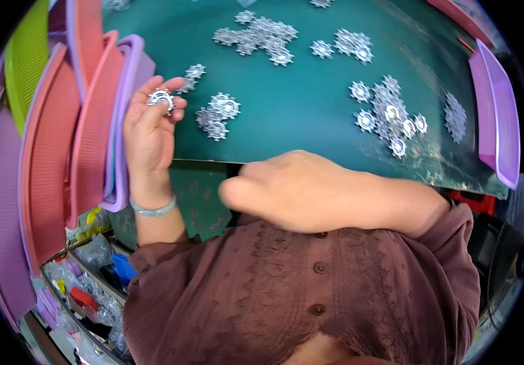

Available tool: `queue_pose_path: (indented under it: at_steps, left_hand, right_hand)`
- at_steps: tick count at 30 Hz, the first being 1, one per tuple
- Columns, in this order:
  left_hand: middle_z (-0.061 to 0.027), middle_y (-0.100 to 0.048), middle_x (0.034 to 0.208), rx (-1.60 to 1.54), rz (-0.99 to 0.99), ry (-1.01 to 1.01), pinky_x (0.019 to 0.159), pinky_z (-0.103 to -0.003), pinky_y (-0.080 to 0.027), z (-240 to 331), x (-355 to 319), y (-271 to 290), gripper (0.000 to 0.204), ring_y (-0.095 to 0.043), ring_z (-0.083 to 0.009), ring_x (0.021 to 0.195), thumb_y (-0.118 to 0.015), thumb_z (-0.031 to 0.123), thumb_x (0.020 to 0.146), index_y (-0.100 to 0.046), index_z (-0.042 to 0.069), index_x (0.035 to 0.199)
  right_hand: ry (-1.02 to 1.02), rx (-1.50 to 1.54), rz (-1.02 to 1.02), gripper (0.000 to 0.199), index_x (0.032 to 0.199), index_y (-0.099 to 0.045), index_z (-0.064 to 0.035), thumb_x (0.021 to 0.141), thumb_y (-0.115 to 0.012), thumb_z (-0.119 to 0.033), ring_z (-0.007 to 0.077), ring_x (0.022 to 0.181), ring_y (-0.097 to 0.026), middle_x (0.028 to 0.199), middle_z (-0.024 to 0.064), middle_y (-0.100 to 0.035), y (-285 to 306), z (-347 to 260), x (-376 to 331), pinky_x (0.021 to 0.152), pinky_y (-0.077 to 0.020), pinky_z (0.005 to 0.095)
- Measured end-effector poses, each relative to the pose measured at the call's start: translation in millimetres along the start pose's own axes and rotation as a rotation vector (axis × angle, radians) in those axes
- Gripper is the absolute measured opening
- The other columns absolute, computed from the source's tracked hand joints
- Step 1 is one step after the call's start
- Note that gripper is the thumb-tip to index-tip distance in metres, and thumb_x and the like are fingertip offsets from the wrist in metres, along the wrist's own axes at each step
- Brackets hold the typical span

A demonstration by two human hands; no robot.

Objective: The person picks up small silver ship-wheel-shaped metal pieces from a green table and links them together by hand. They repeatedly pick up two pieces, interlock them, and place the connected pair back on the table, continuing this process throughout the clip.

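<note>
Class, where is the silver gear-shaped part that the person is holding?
In the head view, upper left: the gear-shaped part sits in the left hand's fingertips, beside the stacked baskets.

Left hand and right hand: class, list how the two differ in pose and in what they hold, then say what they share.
The left hand is raised at the table's left edge, pinching a small toothed silver metal part in its fingertips; the right hand lies sideways across the body at the near table edge, blurred, with nothing visible in its grip. The left wrist wears a silver bangle; the right shows none. Both are bare.
</note>
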State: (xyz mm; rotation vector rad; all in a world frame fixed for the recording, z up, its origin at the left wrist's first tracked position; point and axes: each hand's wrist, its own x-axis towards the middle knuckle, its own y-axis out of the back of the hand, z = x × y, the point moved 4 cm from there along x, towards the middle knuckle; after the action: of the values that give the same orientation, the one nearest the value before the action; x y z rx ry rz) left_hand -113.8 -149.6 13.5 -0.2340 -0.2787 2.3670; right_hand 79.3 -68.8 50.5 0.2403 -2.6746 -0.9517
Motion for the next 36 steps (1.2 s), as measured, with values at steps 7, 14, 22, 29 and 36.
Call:
queue_pose_path:
  at_steps: [7,14,22,29,36]
  left_hand:
    - [-0.0119,-0.054,0.093,0.041,0.066,-0.081,0.066,-0.026,-0.045,0,8,11,0.024,-0.056,-0.0192,0.078,-0.047,-0.003,0.081,-0.046,-0.002,0.105]
    - [-0.0046,-0.055,0.084,0.113,0.06,-0.059,0.065,-0.023,-0.044,-3,16,9,0.027,-0.056,-0.0145,0.078,-0.051,-0.001,0.081,-0.049,-0.001,0.108]
    - [-0.0048,-0.057,0.088,0.363,0.126,-0.094,0.068,-0.021,-0.043,-8,28,4,0.028,-0.053,-0.009,0.076,-0.055,-0.001,0.078,-0.051,-0.003,0.106]
    - [-0.0046,-0.058,0.088,0.813,0.108,-0.195,0.063,-0.022,-0.044,-26,48,10,0.021,-0.053,-0.0097,0.07,-0.056,0.0,0.075,-0.062,0.001,0.095]
    - [-0.0077,-0.055,0.092,1.2,0.114,-0.374,0.068,-0.028,-0.045,-17,45,-4,0.027,-0.053,-0.017,0.074,-0.059,0.003,0.073,-0.06,0.004,0.1]
  right_hand:
    - [-0.142,0.042,0.167,0.016,0.09,-0.045,-0.0053,0.079,-0.056,-0.01,0.0306,0.066,-0.055,0.073,0.0122,-0.053,-15,44,-36,0.055,-0.0436,0.0387]
    - [-0.258,0.284,0.259,0.013,0.088,-0.051,-0.003,0.077,-0.058,-0.005,0.0246,0.065,-0.057,0.075,0.0099,-0.055,-11,57,-43,0.056,-0.0454,0.0314]
    - [-0.284,0.323,0.25,0.012,0.088,-0.052,-0.0031,0.078,-0.058,-0.006,0.0234,0.064,-0.057,0.074,0.0094,-0.055,-8,59,-45,0.056,-0.0454,0.0307]
    - [-0.223,0.351,0.265,0.01,0.085,-0.049,-0.0045,0.078,-0.056,-0.006,0.0235,0.061,-0.053,0.074,0.0083,-0.053,-8,60,-44,0.053,-0.0426,0.0324]
    - [-0.238,0.389,0.246,0.012,0.088,-0.048,-0.0037,0.078,-0.055,-0.006,0.0254,0.064,-0.053,0.077,0.0092,-0.053,-9,61,-46,0.055,-0.043,0.0335]
